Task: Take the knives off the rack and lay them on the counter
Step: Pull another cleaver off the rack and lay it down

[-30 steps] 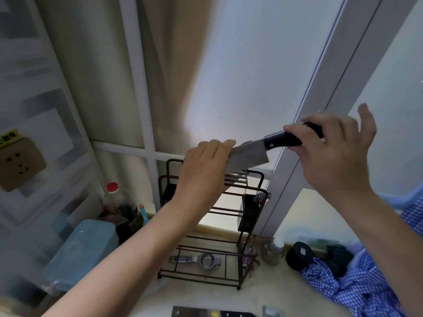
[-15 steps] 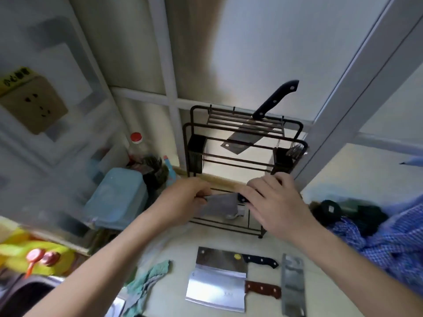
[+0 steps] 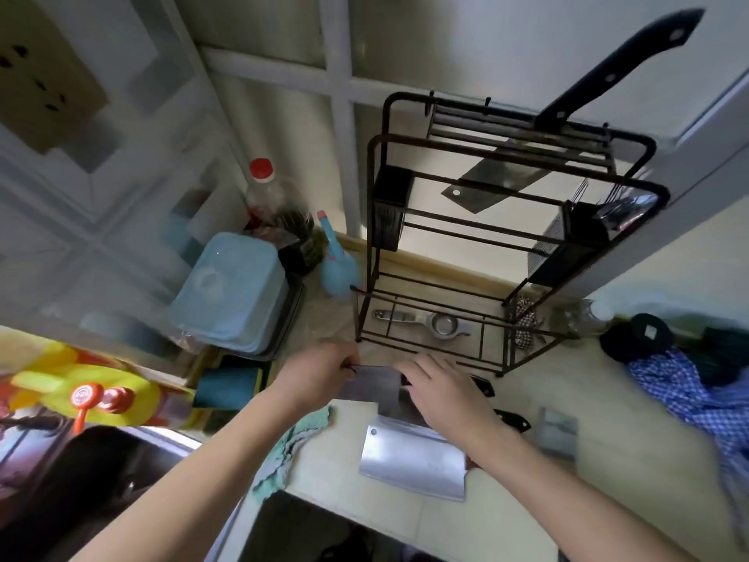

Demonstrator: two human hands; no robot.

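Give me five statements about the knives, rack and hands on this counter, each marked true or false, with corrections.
1. One knife is in the rack. True.
2. Both hands hold a cleaver low in front of the rack. True: left hand, right hand.
3. The counter holds no knives. False: a shiny cleaver lies there.
4. The bottle has a blue cap. False: it is red.
5. A checked cloth lies left of the rack. False: right.

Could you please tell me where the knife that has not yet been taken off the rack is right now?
The black-handled knife stands in the top slots of the rack, upper right of the head view, handle angled toward the window.
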